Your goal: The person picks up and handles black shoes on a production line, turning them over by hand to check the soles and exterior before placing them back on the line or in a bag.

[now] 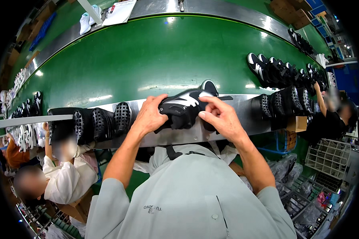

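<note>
I hold a black sports shoe with white side panels (184, 108) over the metal edge (243, 119) of a green conveyor belt. My left hand (149, 114) grips its heel end from the left. My right hand (221, 117) grips the toe end, thumb and fingers pinching the upper. Another black shoe (209, 86) lies just behind it on the belt.
Black studded shoes (103, 124) lean on the rail to my left, and more (285, 101) stand to my right. A row of black-and-white shoes (275, 68) sits on the green belt (155, 55). A person in white (68, 179) works at lower left, another person (333, 115) at right.
</note>
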`<state>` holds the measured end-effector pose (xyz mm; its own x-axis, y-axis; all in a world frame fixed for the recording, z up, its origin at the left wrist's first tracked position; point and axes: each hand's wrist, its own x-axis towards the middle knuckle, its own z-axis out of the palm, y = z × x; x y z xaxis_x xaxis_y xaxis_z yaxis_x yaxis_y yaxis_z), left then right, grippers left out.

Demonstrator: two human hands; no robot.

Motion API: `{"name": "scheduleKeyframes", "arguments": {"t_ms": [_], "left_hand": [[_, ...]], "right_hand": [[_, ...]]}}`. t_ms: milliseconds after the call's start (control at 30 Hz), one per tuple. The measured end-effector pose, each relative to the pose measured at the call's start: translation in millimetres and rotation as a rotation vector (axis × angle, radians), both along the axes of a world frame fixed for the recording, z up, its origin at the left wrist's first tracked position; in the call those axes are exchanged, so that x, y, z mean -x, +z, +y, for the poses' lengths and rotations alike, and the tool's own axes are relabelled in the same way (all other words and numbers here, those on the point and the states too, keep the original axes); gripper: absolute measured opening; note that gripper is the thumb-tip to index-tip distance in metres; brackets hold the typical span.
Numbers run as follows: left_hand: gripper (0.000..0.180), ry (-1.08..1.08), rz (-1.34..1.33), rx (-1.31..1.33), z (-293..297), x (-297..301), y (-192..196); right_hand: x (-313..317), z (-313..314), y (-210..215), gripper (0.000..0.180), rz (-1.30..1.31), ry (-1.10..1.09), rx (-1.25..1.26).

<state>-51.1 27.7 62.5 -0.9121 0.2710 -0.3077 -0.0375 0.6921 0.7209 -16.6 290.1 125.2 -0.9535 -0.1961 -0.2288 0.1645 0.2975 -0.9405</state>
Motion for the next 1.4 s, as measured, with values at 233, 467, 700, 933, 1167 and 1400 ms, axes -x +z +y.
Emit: {"name": "scheduleKeyframes", "arguments": {"t_ms": [233, 467, 700, 933, 1167, 1400], "left_hand": [[0.071, -0.288, 0.046, 0.063, 5, 2, 41], [0.074, -0.494, 0.128, 0.072, 6, 10, 48], [0.075, -0.62, 0.066, 0.077, 7, 21, 60], [0.074, -0.692, 0.059, 0.085, 6, 23, 58], [0.074, -0.632, -0.026, 0.007, -1, 25, 45], [0.07, 0.022, -0.265, -0.151, -27, -17, -41]], "right_hand": [[1, -9, 3, 0.016, -0.178, 0.109, 0.063], [3, -20, -5, 0.016, -0.097, 0.17, 0.049], [6, -29, -20, 0.014, -0.026, 0.253, 0.005], [12, -40, -13, 0.015, -0.105, 0.31, -0.068], [24, -49, -10, 0.02, -0.125, 0.33, -0.137], [4, -45, -35, 0.017, 0.15, -0.018, -0.271]]}}
